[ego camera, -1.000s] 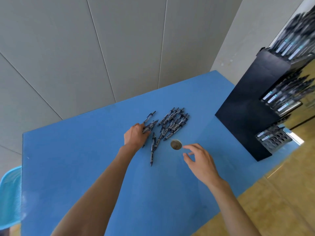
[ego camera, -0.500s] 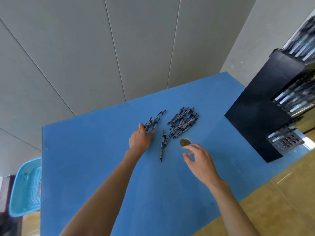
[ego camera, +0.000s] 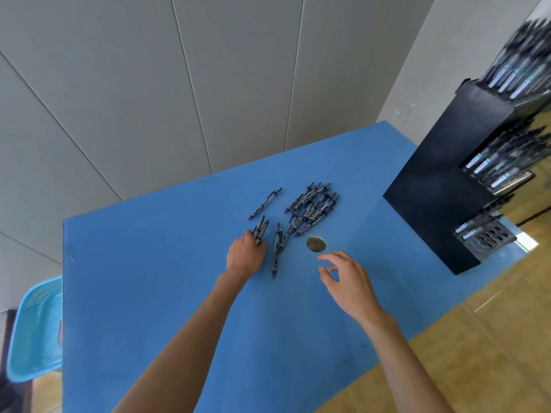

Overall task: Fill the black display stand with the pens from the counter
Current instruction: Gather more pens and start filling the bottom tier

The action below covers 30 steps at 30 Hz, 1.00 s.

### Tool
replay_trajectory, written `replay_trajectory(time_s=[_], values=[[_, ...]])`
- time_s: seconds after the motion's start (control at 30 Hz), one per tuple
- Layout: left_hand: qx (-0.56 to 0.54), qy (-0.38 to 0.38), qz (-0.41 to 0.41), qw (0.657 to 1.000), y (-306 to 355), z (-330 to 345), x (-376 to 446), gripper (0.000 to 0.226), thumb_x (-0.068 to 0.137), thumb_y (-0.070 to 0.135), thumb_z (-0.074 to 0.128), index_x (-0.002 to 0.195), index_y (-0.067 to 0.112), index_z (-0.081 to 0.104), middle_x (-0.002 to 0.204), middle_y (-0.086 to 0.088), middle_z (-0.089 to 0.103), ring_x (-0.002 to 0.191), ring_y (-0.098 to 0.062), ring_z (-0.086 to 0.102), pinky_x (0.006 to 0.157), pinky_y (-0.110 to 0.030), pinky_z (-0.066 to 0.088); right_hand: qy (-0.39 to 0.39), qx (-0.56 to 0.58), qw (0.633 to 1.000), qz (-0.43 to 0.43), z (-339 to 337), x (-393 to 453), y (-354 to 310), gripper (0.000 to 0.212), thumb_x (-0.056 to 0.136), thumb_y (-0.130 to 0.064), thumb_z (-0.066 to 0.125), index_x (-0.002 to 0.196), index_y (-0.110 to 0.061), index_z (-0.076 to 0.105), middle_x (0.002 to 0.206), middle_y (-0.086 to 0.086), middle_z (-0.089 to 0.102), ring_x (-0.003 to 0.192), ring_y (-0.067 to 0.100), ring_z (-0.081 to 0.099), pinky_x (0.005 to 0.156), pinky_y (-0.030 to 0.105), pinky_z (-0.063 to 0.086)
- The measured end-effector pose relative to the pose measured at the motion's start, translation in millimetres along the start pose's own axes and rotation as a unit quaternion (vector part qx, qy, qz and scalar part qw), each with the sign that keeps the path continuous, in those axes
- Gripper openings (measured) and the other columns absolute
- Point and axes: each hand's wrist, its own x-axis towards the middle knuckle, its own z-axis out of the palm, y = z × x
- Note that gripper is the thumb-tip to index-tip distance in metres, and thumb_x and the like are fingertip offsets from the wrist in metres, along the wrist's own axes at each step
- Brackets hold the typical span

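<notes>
Dozens of slim dark plastic click pens (ego camera: 310, 208) lie heaped on the blue counter (ego camera: 149, 278), just beyond its round cable hole (ego camera: 315, 244). They look light, stiff and prone to rolling, so best pinched mid-barrel. Left of the hole, the left hand (ego camera: 246, 254) curls round a few pens (ego camera: 260, 231). The right hand (ego camera: 347, 278) hovers near the hole, fingers loose, holding nothing. The black tiered display stand (ego camera: 441, 189) sits well right, partly stocked.

The flat counter top (ego camera: 167, 293) was plain bright blue. The scattered plastic pens (ego camera: 311, 205) were dark navy with grey grips. At right, the box-shaped display stand (ego camera: 438, 186) was matte black; at lower left, the mesh plastic basket (ego camera: 34, 329) was light turquoise.
</notes>
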Motion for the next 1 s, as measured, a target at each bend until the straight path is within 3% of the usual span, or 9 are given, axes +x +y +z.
replay_trajectory(time_s=[0.13,0.27,0.4,0.5,0.63,0.83,0.93,1.0], values=[[-0.002,-0.015,-0.001,1.000,1.4,7.5,-9.5,0.055,0.090,0.057,0.067,0.094,0.004,0.054,0.084,-0.009,0.061,0.078,-0.031,0.061,0.056,-0.034,0.040,0.003,-0.001,1.000,-0.003,-0.9,-0.7,0.7,0.023,0.097,-0.026,0.060,0.120,-0.026,0.066,0.118,-0.013,0.060,0.099,0.004,0.063,0.090,0.031,0.052],[0.048,-0.010,0.016,0.999,7.1,2.3,-14.5,0.036,0.089,0.035,0.067,0.078,0.008,0.045,0.074,-0.004,0.050,0.067,-0.026,0.048,0.055,-0.032,0.036,0.002,0.002,1.000,-0.005,-0.2,-3.3,-0.3,0.022,0.098,-0.026,0.060,0.119,-0.026,0.066,0.118,-0.013,0.059,0.099,0.003,0.063,0.090,0.030,0.052],[0.122,-0.012,0.011,0.992,7.6,-10.8,-25.5,0.039,0.077,0.027,0.067,0.069,0.015,0.030,0.066,-0.001,0.033,0.061,-0.020,0.027,0.052,-0.028,0.023,-0.002,0.003,1.000,-0.011,4.0,-7.5,-0.1,0.022,0.097,-0.025,0.060,0.119,-0.025,0.066,0.117,-0.013,0.060,0.098,0.003,0.063,0.089,0.031,0.052],[0.169,-0.009,-0.010,0.986,-6.4,-17.0,-34.9,0.030,0.078,0.033,0.062,0.072,0.015,0.039,0.067,0.001,0.040,0.059,-0.021,0.035,0.052,-0.027,0.026,-0.009,0.004,1.000,-0.017,9.6,-10.3,-5.8,0.022,0.097,-0.025,0.060,0.118,-0.026,0.066,0.118,-0.014,0.061,0.098,0.003,0.063,0.089,0.029,0.052],[0.162,0.052,-0.023,0.985,-36.5,-21.9,-55.3,0.018,0.083,0.031,0.055,0.086,0.014,0.057,0.087,0.000,0.052,0.075,-0.026,0.053,0.059,-0.030,0.037,-0.026,0.012,0.999,-0.037,24.0,-12.4,-25.2,0.021,0.098,-0.025,0.059,0.118,-0.026,0.066,0.120,-0.014,0.060,0.098,0.003,0.063,0.088,0.029,0.052],[-0.056,0.189,-0.093,0.976,-75.0,-35.4,-89.7,0.009,0.082,0.016,0.057,0.077,0.012,0.051,0.061,-0.001,0.052,0.062,-0.032,0.050,0.052,-0.032,0.031,-0.045,0.035,0.995,-0.078,56.3,-17.8,-67.8,0.023,0.099,-0.026,0.058,0.120,-0.026,0.065,0.120,-0.014,0.060,0.099,0.002,0.063,0.090,0.030,0.052],[-0.275,0.245,-0.070,0.927,-87.8,-41.1,-106.9,0.029,0.088,0.013,0.070,0.070,0.014,0.048,0.053,0.011,0.042,0.052,-0.014,0.036,0.051,-0.032,0.029,-0.036,0.042,0.994,-0.095,71.2,-21.1,-86.3,0.023,0.098,-0.025,0.058,0.120,-0.025,0.066,0.118,-0.013,0.061,0.096,0.002,0.064,0.090,0.030,0.052],[-0.384,0.253,-0.060,0.886,-92.0,-47.7,-124.2,0.047,0.090,0.019,0.076,0.065,0.018,0.036,0.054,0.014,0.030,0.054,-0.011,0.025,0.052,-0.027,0.025,-0.033,0.044,0.993,-0.104,79.0,-24.8,-95.2,0.023,0.098,-0.023,0.059,0.119,-0.025,0.067,0.117,-0.013,0.062,0.095,0.002,0.064,0.090,0.030,0.051]])
